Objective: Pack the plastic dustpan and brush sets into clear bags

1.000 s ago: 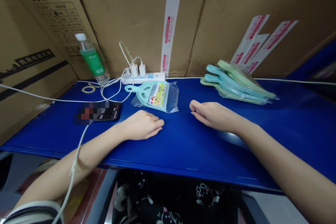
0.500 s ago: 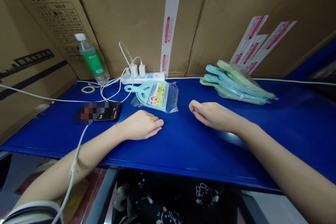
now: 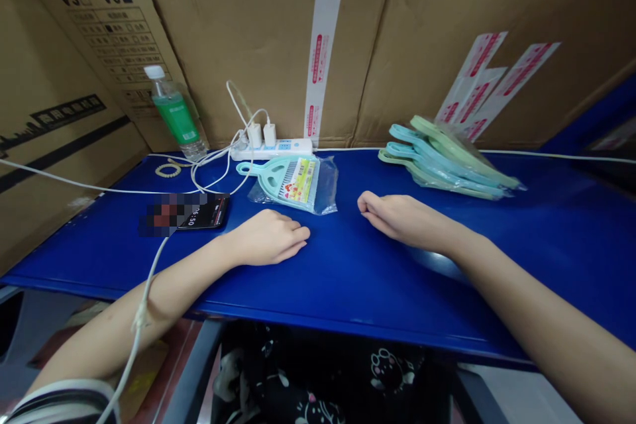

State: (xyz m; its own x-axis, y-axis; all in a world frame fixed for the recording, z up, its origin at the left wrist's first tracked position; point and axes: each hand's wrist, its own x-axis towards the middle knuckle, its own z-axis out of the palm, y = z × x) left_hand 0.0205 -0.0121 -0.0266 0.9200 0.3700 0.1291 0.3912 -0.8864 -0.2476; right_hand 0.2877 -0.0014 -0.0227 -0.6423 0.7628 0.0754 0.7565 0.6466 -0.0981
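My left hand rests palm down on the blue table, fingers curled loosely, holding nothing. Just beyond it lies a small teal dustpan-and-brush set in a clear bag. My right hand rests on the table to the right, fingers curled into a loose fist, empty. A stack of bagged teal and green dustpan sets lies further back on the right.
A phone lies left of my left hand, with a white cable running off the table edge. A power strip with chargers, a green-labelled bottle and a bead bracelet sit at the back. Cardboard boxes wall the rear.
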